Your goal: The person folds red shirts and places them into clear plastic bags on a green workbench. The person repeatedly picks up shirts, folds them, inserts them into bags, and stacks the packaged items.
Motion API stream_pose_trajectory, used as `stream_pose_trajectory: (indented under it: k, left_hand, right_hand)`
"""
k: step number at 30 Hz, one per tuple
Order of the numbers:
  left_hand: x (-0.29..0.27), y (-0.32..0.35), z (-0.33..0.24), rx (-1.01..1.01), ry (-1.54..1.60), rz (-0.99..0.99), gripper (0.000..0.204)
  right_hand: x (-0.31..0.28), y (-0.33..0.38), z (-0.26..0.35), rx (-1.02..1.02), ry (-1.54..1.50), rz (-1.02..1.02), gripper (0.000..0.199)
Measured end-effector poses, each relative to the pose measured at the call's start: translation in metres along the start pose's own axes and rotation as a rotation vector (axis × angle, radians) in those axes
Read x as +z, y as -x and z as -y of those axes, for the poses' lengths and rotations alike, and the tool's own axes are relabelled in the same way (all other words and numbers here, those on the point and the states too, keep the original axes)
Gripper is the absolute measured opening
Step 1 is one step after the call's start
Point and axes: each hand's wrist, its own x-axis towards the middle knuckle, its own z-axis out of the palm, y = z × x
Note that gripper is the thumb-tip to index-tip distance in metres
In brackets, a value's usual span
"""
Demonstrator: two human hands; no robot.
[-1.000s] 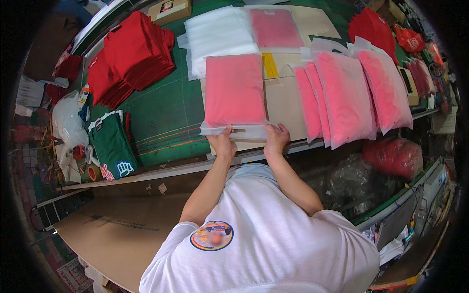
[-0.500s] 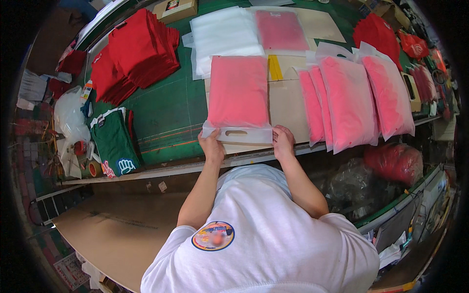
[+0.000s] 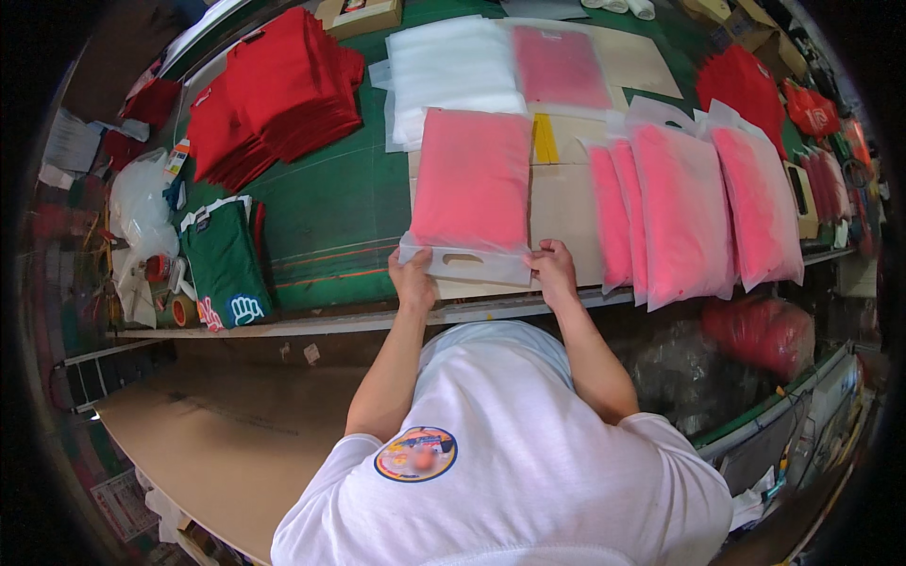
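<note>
Compared with a second ago, the left hand (image 3: 412,275) and the right hand (image 3: 555,272) have moved farther apart along the whitish strip (image 3: 506,270) of the pink-filled bag (image 3: 475,179), and their fingers now sit by its two ends. The handle slot (image 3: 462,260), partly hidden then, shows whole. The view has turned slightly, bringing white rolls (image 3: 642,8) in at the top.

centre bag (image 3: 473,179): frosted plastic | red stack (image 3: 294,83): matt cloth

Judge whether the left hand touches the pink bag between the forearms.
Touching: the head view shows the left hand with its thumb over one corner of the bag.
</note>
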Motion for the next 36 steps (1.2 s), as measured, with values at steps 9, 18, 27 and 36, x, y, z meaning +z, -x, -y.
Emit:
stream_pose_trajectory:
  k: [9,18,27,36]
  left_hand:
    - [0.06,0.063,0.029,-0.18,0.133,0.109,0.034]
    - [0.074,0.062,0.037,0.034,0.018,-0.004,0.04]
    - [0.072,0.059,0.041,0.058,0.037,0.001,0.045]
    - [0.062,0.061,0.042,0.155,0.008,-0.002,0.054]
  right_hand:
    - [0.029,-0.002,-0.001,-0.018,0.021,0.088,0.067]
    - [0.021,-0.009,-0.002,0.011,0.03,0.162,0.056]
    - [0.014,0.001,0.019,0.126,0.022,0.211,0.059]
    - [0.038,-0.013,0.042,-0.312,0.775,0.059,0.09]
